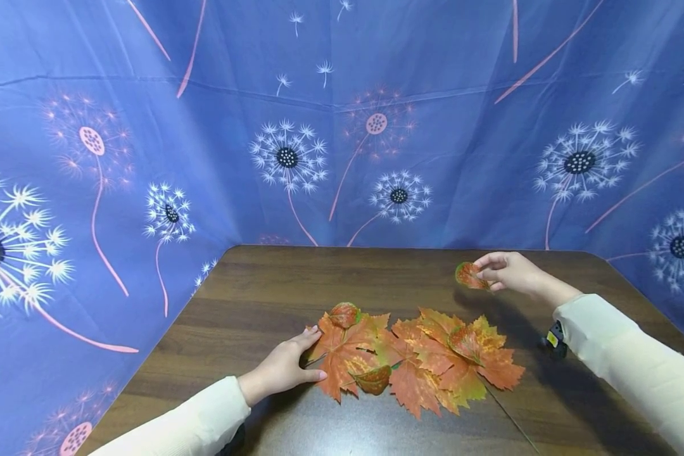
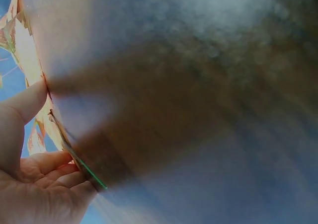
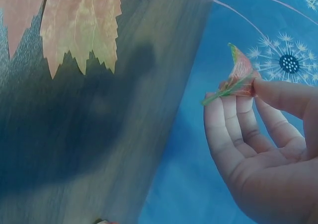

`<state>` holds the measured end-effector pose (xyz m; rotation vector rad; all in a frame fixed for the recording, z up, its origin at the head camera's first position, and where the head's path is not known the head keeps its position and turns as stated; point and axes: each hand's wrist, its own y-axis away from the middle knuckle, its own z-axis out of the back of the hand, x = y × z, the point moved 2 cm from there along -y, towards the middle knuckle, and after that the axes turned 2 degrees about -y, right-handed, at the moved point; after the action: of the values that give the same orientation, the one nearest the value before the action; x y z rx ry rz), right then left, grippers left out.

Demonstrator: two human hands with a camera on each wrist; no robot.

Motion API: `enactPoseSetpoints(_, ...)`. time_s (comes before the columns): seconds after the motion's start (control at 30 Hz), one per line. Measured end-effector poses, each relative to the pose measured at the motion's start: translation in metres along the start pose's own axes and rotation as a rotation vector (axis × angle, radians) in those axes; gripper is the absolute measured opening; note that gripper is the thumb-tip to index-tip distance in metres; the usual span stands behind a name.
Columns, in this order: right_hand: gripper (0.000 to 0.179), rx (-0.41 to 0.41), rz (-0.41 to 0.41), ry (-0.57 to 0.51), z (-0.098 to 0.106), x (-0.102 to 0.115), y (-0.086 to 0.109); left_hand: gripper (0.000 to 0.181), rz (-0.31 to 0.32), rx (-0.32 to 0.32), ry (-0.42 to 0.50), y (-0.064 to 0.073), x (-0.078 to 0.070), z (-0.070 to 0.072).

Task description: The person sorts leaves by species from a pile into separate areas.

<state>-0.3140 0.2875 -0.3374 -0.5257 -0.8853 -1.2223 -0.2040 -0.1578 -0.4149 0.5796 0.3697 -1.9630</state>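
Note:
Between the thumb and fingers of my right hand [image 1: 510,273] is a small rounded red-green leaf [image 1: 468,276], held above the back right of the table. In the right wrist view this leaf [image 3: 240,77] shows its green stem by the fingertips. My left hand [image 1: 285,364] lies at the left end of a spray of orange maple leaves [image 1: 427,354], fingers extended, fingertips touching the leaf edge. Small red-green leaves lie on the spray: one at its upper left [image 1: 344,314], one low in the middle [image 1: 373,380], one at the right [image 1: 465,343].
The brown wooden table [image 1: 273,278] carries the spray, whose thin dark stem [image 1: 510,415] runs toward the front right. A blue dandelion-print cloth [image 1: 330,126] hangs behind and at the sides. Near the right sleeve is a small black device [image 1: 555,339].

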Motion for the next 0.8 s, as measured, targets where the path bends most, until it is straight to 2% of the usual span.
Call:
enactPoseSetpoints(0.23,0.043,-0.029,-0.008,0.035,0.011,-0.001,0.002,0.082,0.001,-0.011,-0.008,0.0,-0.002,0.001)
enactPoseSetpoints(0.5,0.049,-0.059,-0.066,0.034,0.024,-0.01,0.009,0.082,-0.008,-0.021,-0.016,0.001,-0.002,0.0)
enactPoseSetpoints(0.8,0.053,-0.092,-0.086,0.043,0.036,-0.021,0.014,0.082,0.006,-0.008,-0.015,0.0,-0.001,0.0)
